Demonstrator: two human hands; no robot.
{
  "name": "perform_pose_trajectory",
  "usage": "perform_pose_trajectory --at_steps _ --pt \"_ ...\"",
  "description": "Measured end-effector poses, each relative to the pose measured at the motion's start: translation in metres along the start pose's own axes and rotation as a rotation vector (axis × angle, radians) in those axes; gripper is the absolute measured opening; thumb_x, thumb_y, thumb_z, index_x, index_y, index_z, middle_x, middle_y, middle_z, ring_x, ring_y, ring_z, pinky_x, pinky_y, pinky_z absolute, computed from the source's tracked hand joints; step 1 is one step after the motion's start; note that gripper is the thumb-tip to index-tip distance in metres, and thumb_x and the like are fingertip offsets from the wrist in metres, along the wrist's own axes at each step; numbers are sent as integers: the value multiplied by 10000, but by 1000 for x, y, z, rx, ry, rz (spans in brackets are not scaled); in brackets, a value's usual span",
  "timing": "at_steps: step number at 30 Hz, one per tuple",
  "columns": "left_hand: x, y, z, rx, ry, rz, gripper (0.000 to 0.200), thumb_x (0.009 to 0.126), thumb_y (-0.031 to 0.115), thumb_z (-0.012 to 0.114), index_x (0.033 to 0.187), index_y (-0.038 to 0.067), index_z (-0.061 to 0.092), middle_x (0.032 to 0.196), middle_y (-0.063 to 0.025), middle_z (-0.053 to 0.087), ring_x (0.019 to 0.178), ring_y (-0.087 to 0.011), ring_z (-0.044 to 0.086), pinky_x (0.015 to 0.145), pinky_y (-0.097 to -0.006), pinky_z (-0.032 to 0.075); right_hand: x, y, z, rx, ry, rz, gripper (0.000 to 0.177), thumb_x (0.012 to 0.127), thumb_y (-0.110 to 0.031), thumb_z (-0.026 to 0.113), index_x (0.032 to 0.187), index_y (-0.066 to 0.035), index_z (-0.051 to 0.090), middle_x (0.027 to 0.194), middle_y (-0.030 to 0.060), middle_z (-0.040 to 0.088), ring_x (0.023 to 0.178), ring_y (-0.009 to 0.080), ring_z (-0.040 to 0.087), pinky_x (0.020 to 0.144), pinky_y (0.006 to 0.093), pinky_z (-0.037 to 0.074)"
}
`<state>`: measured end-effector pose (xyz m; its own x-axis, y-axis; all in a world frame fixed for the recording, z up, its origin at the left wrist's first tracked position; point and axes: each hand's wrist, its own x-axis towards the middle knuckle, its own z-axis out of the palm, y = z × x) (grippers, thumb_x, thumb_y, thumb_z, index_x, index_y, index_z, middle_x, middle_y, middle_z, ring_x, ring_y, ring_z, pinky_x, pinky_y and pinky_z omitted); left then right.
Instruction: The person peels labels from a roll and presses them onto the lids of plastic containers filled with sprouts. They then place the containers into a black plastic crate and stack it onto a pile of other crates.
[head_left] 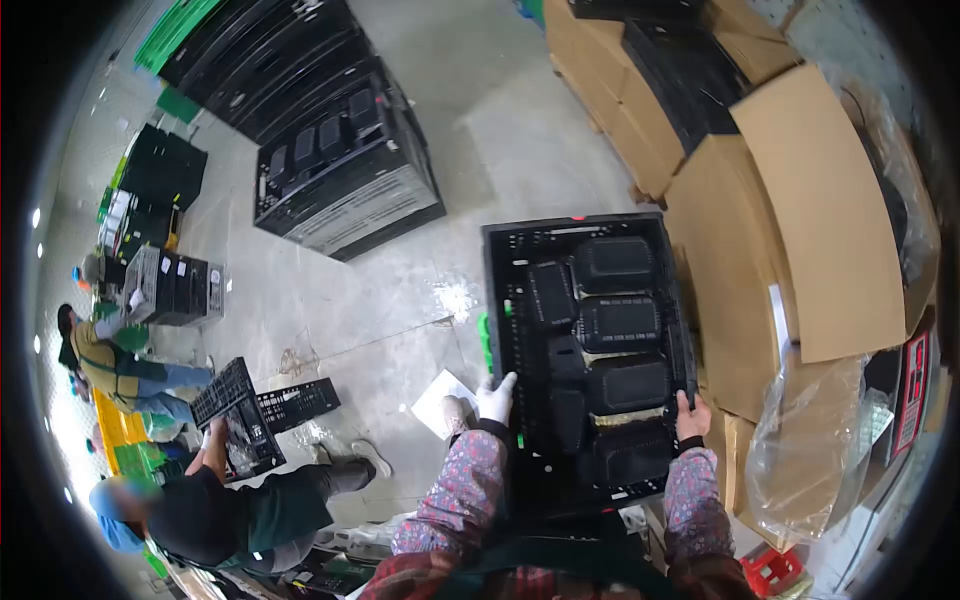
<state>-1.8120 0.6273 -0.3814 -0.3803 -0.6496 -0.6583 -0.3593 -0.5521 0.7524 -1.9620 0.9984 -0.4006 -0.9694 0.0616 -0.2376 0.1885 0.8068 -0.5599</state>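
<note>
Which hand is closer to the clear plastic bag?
Right. The right hand grips the black crate on the side facing the clear plastic bag. The left hand is at the opposite side, with the crate between it and the bag.

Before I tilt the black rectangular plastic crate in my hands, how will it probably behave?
The black rectangular plastic crate looks stiff, as its walls stand straight. It may be fairly heavy, because several black rectangular trays fill much of it. If tilted, those trays would probably slide, since gaps show between them.
</note>
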Motion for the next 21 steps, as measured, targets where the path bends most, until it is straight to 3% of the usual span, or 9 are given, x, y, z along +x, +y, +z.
perform_pose_trajectory --at_steps 3,7,9,12,15,16,17,21 --pt "25 -4 -23 -170 -45 13 165 810 164 707 854 91 566 620 36 517 433 -50 393 384 -243 300 -14 -28 4 -61 34 -78 390 835 -422 616 986 -68 682 898 182 665 847 365 636 749 429 479" --pt "31 66 -83 -235 -195 -106 173 802 122 713 884 78 567 675 21 563 512 -61 463 451 -233 365 -47 -96 20 -17 109 -225 322 858 -301 637 951 5 666 839 170 677 780 296 653 730 379 483" --pt "39 102 -120 -308 -202 -70 161 804 99 707 884 81 568 676 24 565 501 -57 456 442 -230 354 -57 -133 37 0 113 -173 323 854 -287 651 925 28 654 824 173 669 762 295 637 740 367 479" --pt "31 170 -158 -414 -184 -28 149 810 78 699 867 93 562 657 39 547 465 -44 419 410 -226 308 -51 -203 61 19 146 -263 317 853 -273 658 907 40 649 815 171 660 769 270 623 756 349 471" --pt "53 200 -202 -469 -159 -30 182 822 77 683 803 131 510 604 70 457 443 -29 368 394 -225 257 -14 -274 93 56 175 -453 310 858 -265 654 906 41 649 825 166 655 791 249 618 766 341 466" --pt "52 212 -211 -508 -133 -29 194 825 73 675 800 140 495 590 81 427 442 -25 349 395 -223 244 -5 -308 96 120 100 -526 329 855 -294 655 913 30 652 830 156 652 796 262 624 764 347 467" --pt "49 223 -217 -544 -108 -30 207 829 70 667 798 150 479 576 93 396 440 -22 331 395 -220 230 7 -339 100 49 123 -578 325 847 -308 670 895 13 658 734 102 647 718 151 589 684 324 459" --pt "47 264 -243 -635 -42 90 270 848 109 671 744 152 425 574 56 399 409 -59 344 380 -232 279 12 -485 112 -18 132 -746 357 821 -347 647 873 6 660 749 143 637 724 272 620 684 365 463"
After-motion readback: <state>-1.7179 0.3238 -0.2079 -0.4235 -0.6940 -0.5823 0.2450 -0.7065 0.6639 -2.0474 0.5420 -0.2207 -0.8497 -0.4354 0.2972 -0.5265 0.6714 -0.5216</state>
